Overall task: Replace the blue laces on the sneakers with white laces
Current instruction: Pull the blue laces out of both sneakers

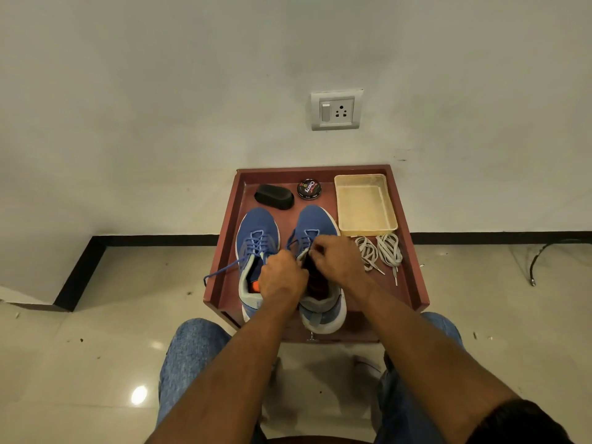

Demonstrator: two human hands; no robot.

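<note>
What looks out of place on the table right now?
One loose blue lace from the left sneaker trails over the table's raised edge and hangs off the side. The white laces lie bundled beside the right sneaker. Nothing looks spilled.

Blue jeans (189, 357), blk sleeve (525, 424)

plain indoor room: white wall (160, 107), wall socket (335, 111), glossy tiled floor (112, 315)
</note>
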